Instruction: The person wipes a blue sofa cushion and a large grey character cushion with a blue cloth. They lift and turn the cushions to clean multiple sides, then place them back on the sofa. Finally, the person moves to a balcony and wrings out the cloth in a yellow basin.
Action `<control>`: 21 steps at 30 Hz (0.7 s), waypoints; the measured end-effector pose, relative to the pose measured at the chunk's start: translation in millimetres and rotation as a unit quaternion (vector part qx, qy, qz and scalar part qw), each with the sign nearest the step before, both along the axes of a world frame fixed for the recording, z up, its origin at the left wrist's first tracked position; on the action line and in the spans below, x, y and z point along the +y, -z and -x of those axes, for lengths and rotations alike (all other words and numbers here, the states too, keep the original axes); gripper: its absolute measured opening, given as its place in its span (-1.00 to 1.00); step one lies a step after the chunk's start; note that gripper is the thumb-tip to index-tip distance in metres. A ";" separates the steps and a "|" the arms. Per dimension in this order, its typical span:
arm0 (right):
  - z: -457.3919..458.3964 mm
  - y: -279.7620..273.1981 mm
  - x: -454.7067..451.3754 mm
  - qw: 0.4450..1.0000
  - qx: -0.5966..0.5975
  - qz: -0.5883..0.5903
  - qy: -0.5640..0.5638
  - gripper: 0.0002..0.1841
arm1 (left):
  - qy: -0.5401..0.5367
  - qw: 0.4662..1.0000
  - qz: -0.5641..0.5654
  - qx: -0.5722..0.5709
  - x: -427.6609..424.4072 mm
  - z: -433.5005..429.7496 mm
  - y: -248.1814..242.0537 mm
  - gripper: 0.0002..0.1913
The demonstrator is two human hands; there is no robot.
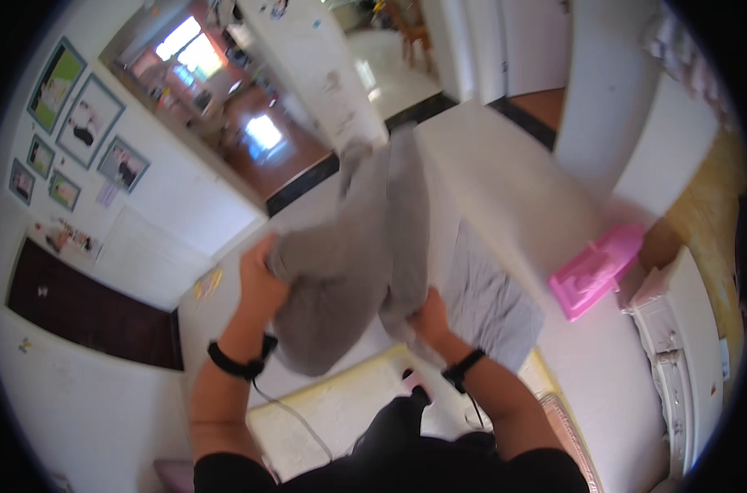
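Note:
A grey-brown garment point(355, 259) hangs spread out before me, blurred by motion. Its kind is not certain; long sleeve-like or leg-like parts stretch away from me. My left hand point(261, 274) grips its edge on the left side. On the right, my right hand point(433, 319) has hold of a lower part, with the fingers partly hidden by the fabric. A lighter grey, wrinkled cloth point(493, 308) lies flat beyond my right forearm. Below the garment is a cream pad with a yellow edge point(324, 403).
A pink plastic object point(595, 271) rests on the pale floor point(601, 370) to the right, near a white carved cabinet point(669, 345). A wall with framed pictures point(90, 120) and a dark door point(96, 308) stand left. Thin cables point(299, 425) run from my wristbands.

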State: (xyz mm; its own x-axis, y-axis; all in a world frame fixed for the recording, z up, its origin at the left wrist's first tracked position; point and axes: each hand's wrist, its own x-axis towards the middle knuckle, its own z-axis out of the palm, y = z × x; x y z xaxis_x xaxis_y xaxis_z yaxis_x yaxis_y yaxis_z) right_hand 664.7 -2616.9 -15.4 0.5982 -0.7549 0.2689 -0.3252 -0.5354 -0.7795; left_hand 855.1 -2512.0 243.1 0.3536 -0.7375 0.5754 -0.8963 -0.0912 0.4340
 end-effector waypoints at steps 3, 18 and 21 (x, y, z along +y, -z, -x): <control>-97.5 -36.4 -48.3 0.995 -0.082 0.028 -0.049 -0.56 | 0.043 0.990 0.078 0.111 -23.3 -79.3 -67.7 -0.87; -381.5 -224.4 -330.4 0.780 -0.201 0.531 -0.264 -0.81 | -0.065 0.969 0.056 -0.232 -153.4 -253.7 -123.0 -0.87; -454.8 -247.9 -401.1 0.973 -0.009 -0.089 -0.214 -0.81 | -0.107 0.971 0.007 -0.215 -164.8 -275.0 -118.2 -0.88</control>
